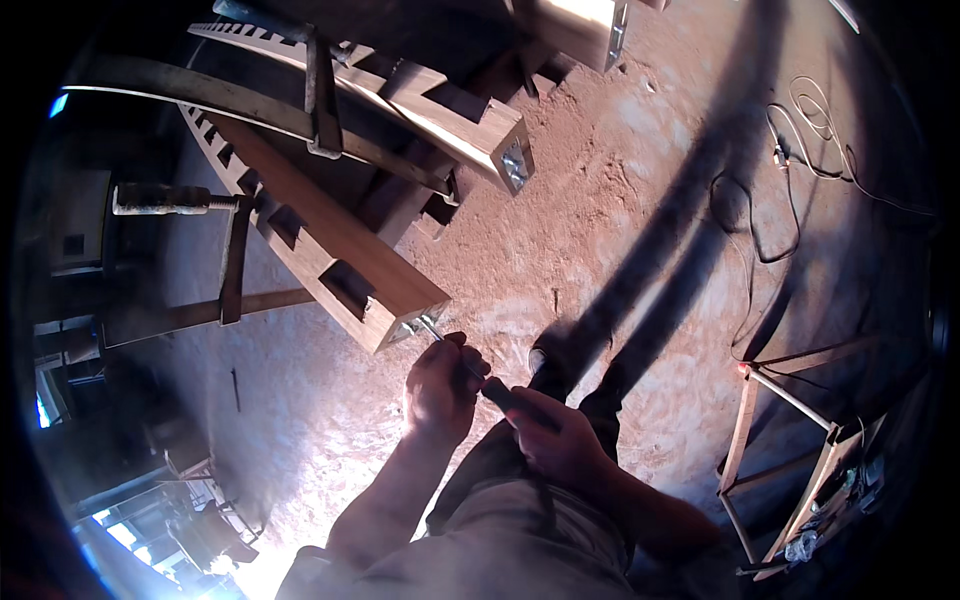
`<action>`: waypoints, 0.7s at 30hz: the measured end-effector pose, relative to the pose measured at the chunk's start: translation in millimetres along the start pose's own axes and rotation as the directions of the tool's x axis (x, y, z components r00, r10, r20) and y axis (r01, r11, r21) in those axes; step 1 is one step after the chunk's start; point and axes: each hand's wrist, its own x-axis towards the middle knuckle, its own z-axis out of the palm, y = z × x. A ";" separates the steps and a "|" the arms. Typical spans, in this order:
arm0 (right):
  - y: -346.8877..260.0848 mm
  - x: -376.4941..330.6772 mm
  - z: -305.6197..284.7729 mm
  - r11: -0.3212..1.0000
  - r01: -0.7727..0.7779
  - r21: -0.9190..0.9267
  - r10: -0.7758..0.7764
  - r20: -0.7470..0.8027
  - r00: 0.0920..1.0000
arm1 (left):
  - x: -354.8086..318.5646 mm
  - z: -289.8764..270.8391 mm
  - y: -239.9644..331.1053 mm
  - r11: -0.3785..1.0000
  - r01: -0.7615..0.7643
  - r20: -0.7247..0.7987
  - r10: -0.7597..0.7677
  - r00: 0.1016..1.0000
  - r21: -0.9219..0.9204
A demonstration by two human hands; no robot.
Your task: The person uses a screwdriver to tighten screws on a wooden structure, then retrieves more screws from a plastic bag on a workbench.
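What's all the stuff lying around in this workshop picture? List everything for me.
wooden beams: two, light brown, slotted, upper left, clamped together
metal bracket: one, silver, on the near beam's end
bar clamps: two, dark, across the beams
screwdriver: one, dark handle, tip at the bracket
cables: several, black and white, on the red dirt floor, upper right
wooden frame: one, pale, lower right
left hand: one, gripping the screwdriver shaft
right hand: one, around the handle
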 end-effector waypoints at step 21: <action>-17.8 -1.7 13.3 0.907 -0.203 -0.369 0.065 -0.354 0.933 | 6.7 -9.8 -7.6 0.983 -0.142 0.002 0.143 0.990 0.112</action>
